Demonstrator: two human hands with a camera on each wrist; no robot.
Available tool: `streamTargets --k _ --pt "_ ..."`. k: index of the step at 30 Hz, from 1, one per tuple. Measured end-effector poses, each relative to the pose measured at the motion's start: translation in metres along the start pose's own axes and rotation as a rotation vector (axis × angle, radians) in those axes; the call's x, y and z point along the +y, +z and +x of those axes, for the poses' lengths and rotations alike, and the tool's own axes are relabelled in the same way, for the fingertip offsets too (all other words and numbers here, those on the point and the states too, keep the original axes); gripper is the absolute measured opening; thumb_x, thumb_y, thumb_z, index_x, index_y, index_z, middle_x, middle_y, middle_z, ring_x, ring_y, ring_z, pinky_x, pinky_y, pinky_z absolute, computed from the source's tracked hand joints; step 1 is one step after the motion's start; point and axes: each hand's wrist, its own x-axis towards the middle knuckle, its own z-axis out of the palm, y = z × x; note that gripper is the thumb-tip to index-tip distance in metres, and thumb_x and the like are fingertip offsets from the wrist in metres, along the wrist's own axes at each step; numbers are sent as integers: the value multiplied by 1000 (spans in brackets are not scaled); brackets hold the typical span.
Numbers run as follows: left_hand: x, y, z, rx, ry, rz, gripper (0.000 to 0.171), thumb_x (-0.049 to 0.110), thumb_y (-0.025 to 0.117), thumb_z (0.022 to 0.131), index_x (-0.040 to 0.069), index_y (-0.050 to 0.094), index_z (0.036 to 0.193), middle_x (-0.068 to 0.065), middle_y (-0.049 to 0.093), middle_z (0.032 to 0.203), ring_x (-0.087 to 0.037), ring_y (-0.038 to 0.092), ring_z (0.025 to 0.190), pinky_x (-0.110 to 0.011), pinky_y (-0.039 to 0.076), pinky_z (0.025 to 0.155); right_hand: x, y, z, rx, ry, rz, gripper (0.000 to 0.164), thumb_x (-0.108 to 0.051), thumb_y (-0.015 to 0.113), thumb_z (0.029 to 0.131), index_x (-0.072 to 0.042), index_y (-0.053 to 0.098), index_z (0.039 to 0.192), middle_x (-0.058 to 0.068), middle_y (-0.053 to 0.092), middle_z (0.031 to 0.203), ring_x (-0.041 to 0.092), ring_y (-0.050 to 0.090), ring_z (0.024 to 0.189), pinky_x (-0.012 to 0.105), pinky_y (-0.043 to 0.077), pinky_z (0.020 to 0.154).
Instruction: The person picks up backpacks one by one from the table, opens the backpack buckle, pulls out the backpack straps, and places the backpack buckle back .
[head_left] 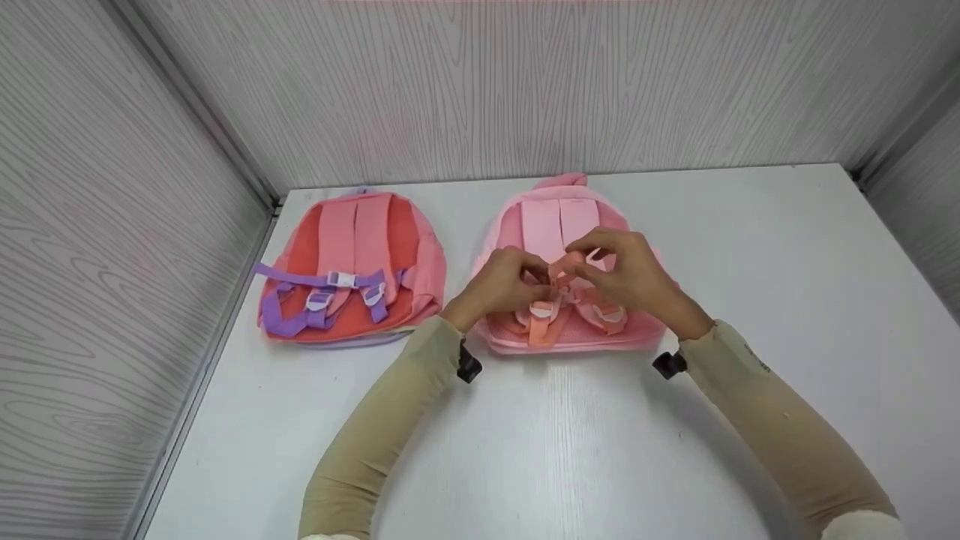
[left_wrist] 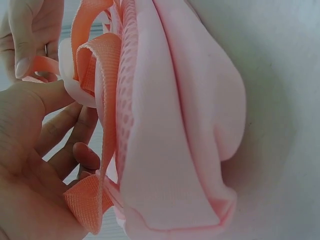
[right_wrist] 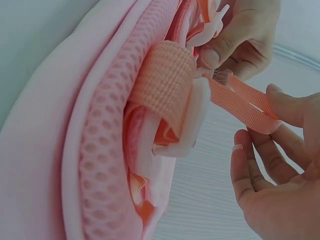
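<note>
**On the worktop (head_left: 757, 247), a pink backpack (head_left: 561, 225) and its orange strap (right_wrist: 245, 107)**

At the left, a coral backpack (head_left: 337, 232) lies with its shoulder straps upward; purple webbing (head_left: 285, 324) with white buckles (head_left: 342, 280) crosses its lower part. Next comes the left hand (head_left: 504, 281), fingers bent and closed down to a pinch, with hold of the orange strap beside a small white plastic piece. Both hands work over the lower middle of the pink backpack, which lies just beside the coral one, back panel up, its carrying loop (head_left: 566, 180) toward the rear wall (head_left: 525, 82). White adjusters (head_left: 541, 308) hang on its lower straps. Farthest right, the right hand (head_left: 630, 270) pinches a folded length of the orange strap between thumb and fingertips, its other fingers loosely bent and spread.
</note>
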Motion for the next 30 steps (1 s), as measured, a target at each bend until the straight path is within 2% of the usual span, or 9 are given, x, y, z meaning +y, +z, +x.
streamTargets --k 11,22,30 --pt "2 -2 -1 4 -10 -25 19 19 83 95 9 83 111 -4 80 102 -12 61 81 -24 51 70 0 -11 -4 6 35 -8 24 -17 87 91 -6 82 112 7 79 106 21 68 96 48 57 92" --pt "2 -1 0 10 -39 -26 23 26 86 93 12 84 111 0 78 98 -12 60 78 -24 50 66 4 -17 -9 27 75 6 22 -20 86 92 -8 82 111 7 78 103 18 67 93 19 54 84" --pt "1 1 0 4 -31 -39 24 25 86 93 11 83 112 -2 78 98 -12 60 78 -24 50 67 7 -18 -13 44 85 23 20 -19 85 94 -7 82 110 7 77 100 16 66 91 16 54 81"
